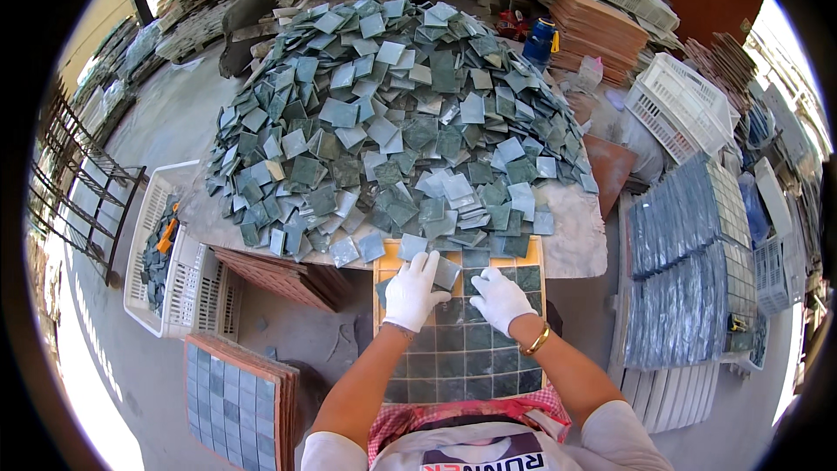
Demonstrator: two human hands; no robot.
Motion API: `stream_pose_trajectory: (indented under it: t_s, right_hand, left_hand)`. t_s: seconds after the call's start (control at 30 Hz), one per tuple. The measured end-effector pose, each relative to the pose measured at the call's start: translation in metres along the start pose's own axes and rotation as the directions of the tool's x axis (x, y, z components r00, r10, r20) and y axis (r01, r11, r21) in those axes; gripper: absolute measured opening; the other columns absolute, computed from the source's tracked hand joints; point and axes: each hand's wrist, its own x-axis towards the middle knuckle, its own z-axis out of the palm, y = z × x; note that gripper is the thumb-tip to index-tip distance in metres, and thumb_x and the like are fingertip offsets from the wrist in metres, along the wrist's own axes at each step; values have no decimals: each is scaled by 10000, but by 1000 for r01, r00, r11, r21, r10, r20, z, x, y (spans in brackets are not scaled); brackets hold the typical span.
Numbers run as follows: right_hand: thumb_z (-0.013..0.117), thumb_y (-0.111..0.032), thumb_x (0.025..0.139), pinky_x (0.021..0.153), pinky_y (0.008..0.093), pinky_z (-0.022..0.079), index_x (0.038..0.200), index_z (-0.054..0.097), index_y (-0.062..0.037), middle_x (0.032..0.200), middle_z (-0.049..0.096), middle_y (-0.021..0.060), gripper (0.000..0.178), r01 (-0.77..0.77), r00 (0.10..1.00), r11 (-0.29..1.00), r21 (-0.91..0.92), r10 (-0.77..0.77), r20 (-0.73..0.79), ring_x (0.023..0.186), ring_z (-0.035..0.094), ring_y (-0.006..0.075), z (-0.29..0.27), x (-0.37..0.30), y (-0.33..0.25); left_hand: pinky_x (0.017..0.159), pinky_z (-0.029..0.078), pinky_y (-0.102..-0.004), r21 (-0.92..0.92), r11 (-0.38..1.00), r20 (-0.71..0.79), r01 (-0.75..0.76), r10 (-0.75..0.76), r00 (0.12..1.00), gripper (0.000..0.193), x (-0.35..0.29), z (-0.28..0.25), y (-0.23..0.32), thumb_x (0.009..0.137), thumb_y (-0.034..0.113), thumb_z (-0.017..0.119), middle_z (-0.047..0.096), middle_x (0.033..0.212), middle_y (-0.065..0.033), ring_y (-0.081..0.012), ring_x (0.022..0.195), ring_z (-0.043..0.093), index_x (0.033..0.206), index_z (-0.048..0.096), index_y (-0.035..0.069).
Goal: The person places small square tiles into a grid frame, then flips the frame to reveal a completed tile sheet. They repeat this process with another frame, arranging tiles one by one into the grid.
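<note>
On your far left, a dark metal rack stands on the floor. Next comes a white crate of dark tile pieces, an orange-handled tool lying on them. Nearer you, blue-grey squares cover the top of a reddish stack; more reddish boards sit under the table's near left part.

A broad heap of grey-green tiles covers most of the table, spilling to its near edge. There your wooden-rimmed tray meets the table, its yellow base showing near the far left corner. Your white-gloved left hand is over the tray's far left part, fingers close together and pointing away from you. A tilted tile sits against its index finger; you cannot tell from here whether it is pinched. Rows of laid tiles fill the tray toward its near edge. Your gloved right hand rests over the far right part, fingers bent, the gap to the thumb narrow; whether they grip anything cannot be told.

Beyond the table's far right part stands a blue container. Farther right, a white basket lies tilted beyond plastic-wrapped tile stacks.
</note>
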Motion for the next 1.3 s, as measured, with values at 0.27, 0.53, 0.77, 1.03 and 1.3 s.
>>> stream_pose_trajectory:
  t_s: [0.27,0.53,0.77,1.03,1.3]
  right_hand:
    - [689,-334,794,778,478,519,1222,437,-59,1074,589,194,568,-83,997,984,157,82,14,948,618,404,3,38,-27]
    - [474,-164,923,616,374,542,1100,566,-1,811,642,193,258,-149,969,809,568,235,-79,649,674,278,5,9,28]
    - [549,-140,911,673,369,532,1106,591,-49,901,632,143,219,-135,928,934,331,237,-289,749,657,271,5,-13,32]
    - [641,-218,830,828,422,501,1035,621,-92,1051,583,120,242,90,996,976,198,-93,7,983,594,319,5,-6,-4]
    - [723,-191,767,836,410,509,1042,609,-61,1070,555,123,325,-5,999,998,62,3,43,994,586,308,11,-10,-37]
  left_hand:
    - [795,505,-396,-3,1000,-18,-18,17,1000,731,0,1,-2,676,255,805,555,1131,-123,-324,983,598,1306,482,71]
    - [636,508,-422,-17,999,-294,-42,35,955,96,13,-9,-25,862,181,591,613,851,-94,-312,775,630,929,604,115]
    - [729,504,-424,-172,985,-347,2,-62,936,218,11,-19,-33,849,153,611,627,1016,-115,-334,903,615,1058,613,90]
    - [755,502,-385,-4,994,-166,-111,109,980,492,-63,-22,-13,696,202,752,567,1081,-52,-280,906,581,1147,578,112]
    - [789,498,-407,-10,999,-87,-50,49,995,446,-69,-10,-19,739,156,712,537,1150,-73,-307,930,578,1155,566,89]
